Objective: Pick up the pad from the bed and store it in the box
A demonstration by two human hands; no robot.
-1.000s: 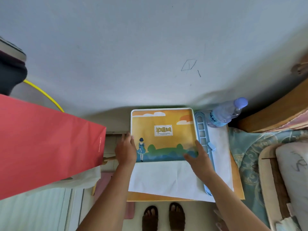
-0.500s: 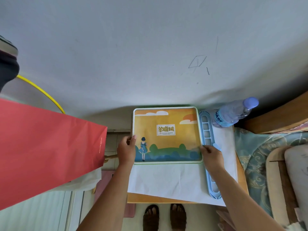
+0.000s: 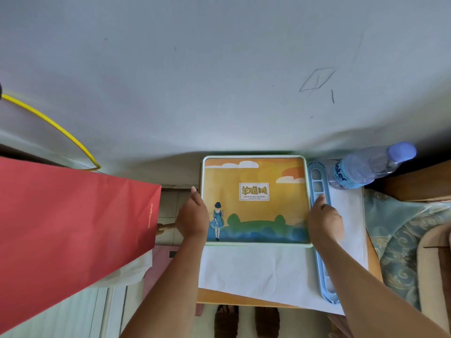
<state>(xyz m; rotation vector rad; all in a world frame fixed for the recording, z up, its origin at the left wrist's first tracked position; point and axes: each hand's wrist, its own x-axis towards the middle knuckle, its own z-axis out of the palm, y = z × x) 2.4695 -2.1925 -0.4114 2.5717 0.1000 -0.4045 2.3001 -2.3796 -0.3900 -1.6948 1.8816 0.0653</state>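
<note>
A flat box (image 3: 256, 181) with an orange picture lid and a pale green rim lies on white paper (image 3: 256, 272) atop a small wooden table (image 3: 231, 298). Its lid is closed, showing a girl in blue and a white label. My left hand (image 3: 192, 218) grips the box's left edge. On the opposite edge, my right hand (image 3: 324, 220) holds the box with one finger stretched along the rim. I see no separate pad anywhere.
A long blue plastic tray (image 3: 322, 276) lies along the box's right side. A water bottle (image 3: 361, 169) stands at the back right. A red paper bag (image 3: 73, 228) fills the left. The patterned bed cover (image 3: 395, 235) is at right, the wall just behind.
My right hand slid from the lid's lower right corner to the box's right edge. My left hand stayed on the left edge. The box now lies squarer.
</note>
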